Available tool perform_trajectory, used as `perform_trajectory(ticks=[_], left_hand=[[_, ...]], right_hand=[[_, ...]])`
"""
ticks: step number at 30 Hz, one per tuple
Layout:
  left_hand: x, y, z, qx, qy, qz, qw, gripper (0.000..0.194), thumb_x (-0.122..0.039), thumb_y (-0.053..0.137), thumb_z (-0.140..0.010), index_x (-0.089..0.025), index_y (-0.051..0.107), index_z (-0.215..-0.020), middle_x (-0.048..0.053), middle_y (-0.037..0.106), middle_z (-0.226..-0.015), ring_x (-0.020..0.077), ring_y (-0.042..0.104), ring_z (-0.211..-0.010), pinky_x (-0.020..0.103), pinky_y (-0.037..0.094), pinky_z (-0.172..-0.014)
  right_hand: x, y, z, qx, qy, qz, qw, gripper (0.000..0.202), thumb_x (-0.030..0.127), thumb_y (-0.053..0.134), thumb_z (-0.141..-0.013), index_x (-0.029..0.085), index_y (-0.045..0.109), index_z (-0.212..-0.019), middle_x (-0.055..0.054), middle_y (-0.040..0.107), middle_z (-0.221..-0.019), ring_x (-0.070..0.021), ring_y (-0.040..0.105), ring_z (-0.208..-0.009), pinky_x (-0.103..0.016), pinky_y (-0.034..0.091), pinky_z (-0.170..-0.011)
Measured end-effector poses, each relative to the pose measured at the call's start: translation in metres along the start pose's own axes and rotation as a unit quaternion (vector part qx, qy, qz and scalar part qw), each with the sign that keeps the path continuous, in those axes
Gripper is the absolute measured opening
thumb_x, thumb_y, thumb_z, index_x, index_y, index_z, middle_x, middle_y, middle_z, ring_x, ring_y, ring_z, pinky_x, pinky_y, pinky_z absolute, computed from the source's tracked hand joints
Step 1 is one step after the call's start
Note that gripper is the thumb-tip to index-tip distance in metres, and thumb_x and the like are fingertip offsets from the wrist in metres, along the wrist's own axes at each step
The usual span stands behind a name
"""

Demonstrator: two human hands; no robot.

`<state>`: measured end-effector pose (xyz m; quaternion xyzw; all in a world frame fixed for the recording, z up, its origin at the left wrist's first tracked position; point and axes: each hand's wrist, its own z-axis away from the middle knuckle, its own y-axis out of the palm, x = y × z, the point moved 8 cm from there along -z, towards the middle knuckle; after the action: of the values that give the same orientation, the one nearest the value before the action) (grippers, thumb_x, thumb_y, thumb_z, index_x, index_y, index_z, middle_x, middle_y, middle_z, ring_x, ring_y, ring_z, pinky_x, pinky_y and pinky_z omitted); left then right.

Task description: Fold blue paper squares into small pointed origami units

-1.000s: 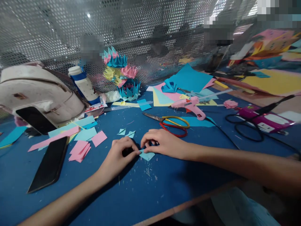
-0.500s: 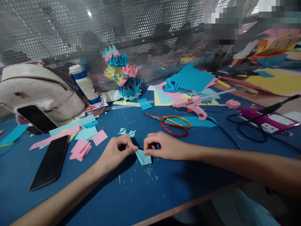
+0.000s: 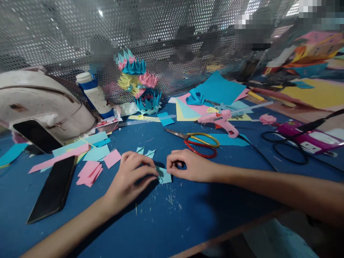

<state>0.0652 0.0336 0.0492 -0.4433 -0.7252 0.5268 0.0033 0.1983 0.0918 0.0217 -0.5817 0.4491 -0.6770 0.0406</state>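
Observation:
A small light-blue folded piece of paper (image 3: 165, 175) lies on the blue table between my hands. My right hand (image 3: 189, 165) pinches its right edge between thumb and fingers. At its left edge, the fingertips and thumb of my left hand (image 3: 135, 175) come together on the paper and cover that side. Just beyond, two small folded light-blue pieces (image 3: 149, 153) rest on the table, partly behind my left fingers. Scissors (image 3: 200, 140) with one yellow and one red handle lie past my right hand.
Behind stand a backpack (image 3: 40, 96), a bottle (image 3: 94, 94) and folded paper flowers (image 3: 146, 100). To the left are a phone (image 3: 53, 190) and pink paper squares (image 3: 90, 173). A pink glue gun (image 3: 224, 122), its cable and a purple power strip (image 3: 303, 138) lie right.
My left hand has loosened its tight pinch, its fingers now stretched longer across the paper's left side. The paper lies flatter and turned slightly. My right hand stays on the right edge.

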Motion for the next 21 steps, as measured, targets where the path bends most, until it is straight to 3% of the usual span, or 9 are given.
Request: perform_trajectory(ticks=[5, 10, 13, 16, 21], left_hand=[[-0.012, 0.016, 0.002, 0.071, 0.073, -0.057, 0.993, 0.018, -0.021, 0.05, -0.105, -0.026, 0.066, -0.111, 0.0, 0.07, -0.106, 0.0176, 0.057, -0.095, 0.04, 0.027, -0.096], [-0.018, 0.022, 0.002, 0.096, 0.101, -0.092, 0.986, 0.024, -0.018, 0.04, -0.107, -0.022, 0.064, -0.109, 0.003, 0.07, -0.106, 0.0185, 0.057, -0.097, 0.04, 0.028, -0.098], [-0.021, 0.023, 0.002, 0.103, 0.115, -0.106, 0.982, 0.026, -0.016, 0.038, -0.107, -0.02, 0.063, -0.105, 0.004, 0.07, -0.105, 0.0185, 0.058, -0.098, 0.039, 0.029, -0.099], [-0.023, 0.023, 0.002, 0.101, 0.126, -0.113, 0.98, 0.027, -0.015, 0.037, -0.107, -0.019, 0.062, -0.101, 0.003, 0.07, -0.102, 0.0177, 0.059, -0.096, 0.039, 0.03, -0.1], [-0.023, 0.022, 0.003, 0.087, 0.141, -0.118, 0.979, 0.026, -0.015, 0.04, -0.106, -0.02, 0.064, -0.099, 0.004, 0.07, -0.104, 0.0184, 0.06, -0.098, 0.039, 0.032, -0.1]], right_hand=[[0.003, 0.006, 0.001, 0.039, -0.024, 0.059, 0.997, 0.014, 0.017, 0.06, -0.088, 0.017, 0.063, -0.074, 0.0, 0.062, -0.07, -0.0149, 0.052, -0.077, -0.027, 0.037, -0.07], [0.011, 0.008, 0.002, 0.069, -0.066, 0.094, 0.991, 0.017, 0.02, 0.063, -0.089, 0.017, 0.06, -0.072, 0.0, 0.06, -0.072, -0.0148, 0.05, -0.076, -0.029, 0.037, -0.074], [0.011, 0.004, 0.001, 0.053, -0.075, 0.092, 0.991, 0.015, 0.025, 0.063, -0.093, 0.017, 0.062, -0.081, -0.002, 0.061, -0.081, -0.0166, 0.052, -0.085, -0.03, 0.04, -0.076], [0.019, 0.0, 0.002, 0.037, -0.143, 0.112, 0.983, 0.009, 0.023, 0.059, -0.097, 0.017, 0.064, -0.095, -0.004, 0.062, -0.095, -0.0174, 0.052, -0.094, -0.03, 0.042, -0.08], [0.031, 0.007, 0.011, 0.062, -0.269, 0.194, 0.941, 0.025, 0.016, 0.043, -0.102, 0.021, 0.068, -0.105, -0.007, 0.065, -0.108, -0.0185, 0.052, -0.101, -0.032, 0.042, -0.083]])
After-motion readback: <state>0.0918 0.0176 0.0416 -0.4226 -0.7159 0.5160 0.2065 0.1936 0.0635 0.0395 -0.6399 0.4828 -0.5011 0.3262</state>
